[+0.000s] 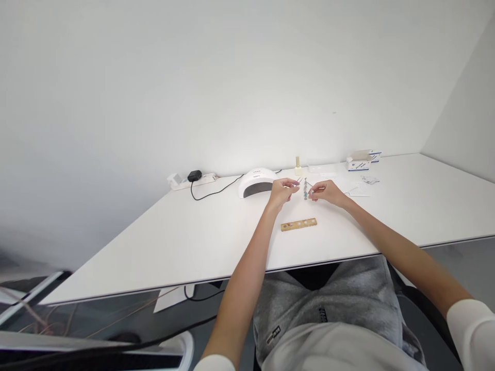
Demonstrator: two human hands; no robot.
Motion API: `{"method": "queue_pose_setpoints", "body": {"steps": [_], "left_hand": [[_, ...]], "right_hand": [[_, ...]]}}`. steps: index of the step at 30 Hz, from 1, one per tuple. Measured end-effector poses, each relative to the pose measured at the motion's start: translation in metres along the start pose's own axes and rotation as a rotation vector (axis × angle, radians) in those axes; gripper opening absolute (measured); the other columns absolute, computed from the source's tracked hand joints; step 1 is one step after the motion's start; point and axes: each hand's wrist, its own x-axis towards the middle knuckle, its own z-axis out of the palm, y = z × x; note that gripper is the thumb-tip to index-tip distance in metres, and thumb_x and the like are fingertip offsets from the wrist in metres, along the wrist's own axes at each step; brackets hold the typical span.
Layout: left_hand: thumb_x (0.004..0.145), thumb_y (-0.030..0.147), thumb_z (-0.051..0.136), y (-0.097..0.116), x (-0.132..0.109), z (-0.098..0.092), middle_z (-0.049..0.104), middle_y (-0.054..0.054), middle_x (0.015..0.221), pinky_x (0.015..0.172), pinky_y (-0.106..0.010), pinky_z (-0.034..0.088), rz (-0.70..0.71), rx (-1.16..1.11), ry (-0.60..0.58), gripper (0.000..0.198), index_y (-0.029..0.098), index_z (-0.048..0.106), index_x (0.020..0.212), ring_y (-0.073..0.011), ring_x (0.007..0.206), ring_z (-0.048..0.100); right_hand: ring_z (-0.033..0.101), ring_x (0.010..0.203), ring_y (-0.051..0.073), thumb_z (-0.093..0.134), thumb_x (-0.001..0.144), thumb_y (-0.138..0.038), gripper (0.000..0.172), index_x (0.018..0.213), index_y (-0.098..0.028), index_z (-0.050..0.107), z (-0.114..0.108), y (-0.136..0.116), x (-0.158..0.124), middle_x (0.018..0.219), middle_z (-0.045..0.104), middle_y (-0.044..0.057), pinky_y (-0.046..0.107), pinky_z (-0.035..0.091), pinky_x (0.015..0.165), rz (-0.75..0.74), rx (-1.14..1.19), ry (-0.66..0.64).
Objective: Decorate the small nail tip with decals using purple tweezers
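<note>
My left hand [282, 191] is raised above the white table [185, 242], fingers pinched on thin metal tweezers [299, 180] that point right. My right hand [326, 192] is just to its right, fingers pinched on something small I cannot make out. Between the two hands stands a small upright stick [305, 189] with a teal bit near its base. A wooden strip [299, 224] with several small round dots lies flat on the table, nearer to me than both hands.
A white dome-shaped lamp [256, 182] sits behind my left hand, its black cable running to a power strip [192, 179] at the wall. A small bottle [297, 166], small boxes [362, 160] and papers [358, 189] lie at the back right.
</note>
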Motion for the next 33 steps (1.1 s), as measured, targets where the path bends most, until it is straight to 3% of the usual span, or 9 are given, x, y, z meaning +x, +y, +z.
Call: {"method": "queue_pose_setpoints", "body": {"steps": [8, 14, 22, 27, 33], "left_hand": [[0.059, 0.032, 0.077, -0.006, 0.004, 0.000, 0.055, 0.000, 0.062, 0.044, -0.023, 0.026, 0.052, 0.116, -0.057, 0.024, 0.013, 0.069, 0.071, -0.0046, 0.046, 0.035], [0.068, 0.027, 0.071, -0.007, 0.005, 0.003, 0.064, -0.002, 0.066, 0.057, -0.025, 0.036, 0.278, 0.346, 0.002, 0.013, 0.015, 0.071, 0.069, -0.0098, 0.057, 0.045], [0.076, 0.021, 0.067, -0.014, 0.004, 0.008, 0.062, -0.003, 0.078, 0.068, -0.026, 0.042, 0.492, 0.566, 0.015, 0.006, 0.018, 0.071, 0.072, -0.0125, 0.069, 0.053], [0.079, 0.020, 0.066, -0.015, 0.003, 0.009, 0.061, -0.003, 0.080, 0.070, -0.027, 0.042, 0.505, 0.618, -0.001, 0.007, 0.017, 0.070, 0.074, -0.0130, 0.072, 0.055], [0.079, 0.020, 0.066, -0.014, 0.001, 0.010, 0.061, -0.003, 0.080, 0.069, -0.027, 0.042, 0.499, 0.629, -0.018, 0.007, 0.017, 0.069, 0.073, -0.0132, 0.071, 0.055]], "right_hand": [[0.062, 0.053, 0.016, 0.083, 0.055, -0.038, 0.029, 0.064, -0.013, 0.071, -0.010, 0.002, 0.003, 0.058, 0.067, 0.006, 0.027, 0.052, 0.054, -0.053, -0.103, 0.137], [0.067, 0.056, 0.019, 0.082, 0.056, -0.048, 0.041, 0.071, -0.011, 0.073, -0.015, 0.004, 0.005, 0.068, 0.070, 0.010, 0.026, 0.051, 0.047, -0.073, -0.069, 0.206], [0.062, 0.052, 0.016, 0.079, 0.059, -0.050, 0.038, 0.070, -0.014, 0.073, -0.013, 0.002, 0.004, 0.063, 0.067, 0.007, 0.025, 0.047, 0.044, -0.123, -0.145, 0.208], [0.058, 0.050, 0.014, 0.076, 0.061, -0.051, 0.037, 0.072, -0.016, 0.074, -0.013, 0.003, 0.004, 0.062, 0.067, 0.006, 0.025, 0.044, 0.044, -0.152, -0.221, 0.238], [0.058, 0.051, 0.014, 0.073, 0.067, -0.049, 0.031, 0.072, -0.018, 0.075, -0.011, 0.005, 0.004, 0.073, 0.071, 0.006, 0.029, 0.047, 0.057, -0.225, -0.345, 0.233]]}}
